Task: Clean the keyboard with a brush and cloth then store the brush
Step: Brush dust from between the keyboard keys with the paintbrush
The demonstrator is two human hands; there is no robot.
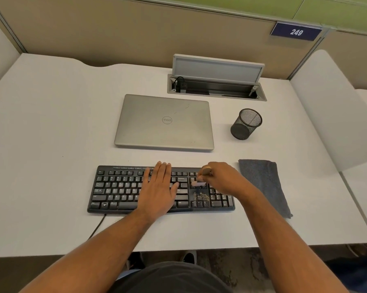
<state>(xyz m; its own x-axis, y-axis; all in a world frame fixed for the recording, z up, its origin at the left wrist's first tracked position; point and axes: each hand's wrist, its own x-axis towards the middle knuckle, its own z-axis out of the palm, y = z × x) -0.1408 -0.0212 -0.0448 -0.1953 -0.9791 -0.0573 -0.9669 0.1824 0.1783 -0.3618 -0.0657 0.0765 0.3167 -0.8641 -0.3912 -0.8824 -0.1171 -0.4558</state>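
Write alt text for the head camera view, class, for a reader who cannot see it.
A person's right hand holds a small brush against a black keyboard, near some crumbs, while the left hand rests flat on the keys. A grey cloth lies to the right; a closed laptop and mesh cup sit behind.

white desk (51, 123), keyboard (114, 187), laptop (163, 123), cloth (263, 182), mesh cup (245, 124)

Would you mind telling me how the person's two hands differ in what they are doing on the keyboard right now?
The left hand lies flat with straight fingers over the middle keys of the keyboard, holding nothing; the right hand is curled, gripping the brush. The left hand presses down as if steadying; the right hand works the bristles near the navigation keys, above some debris. Both are over the same keyboard.
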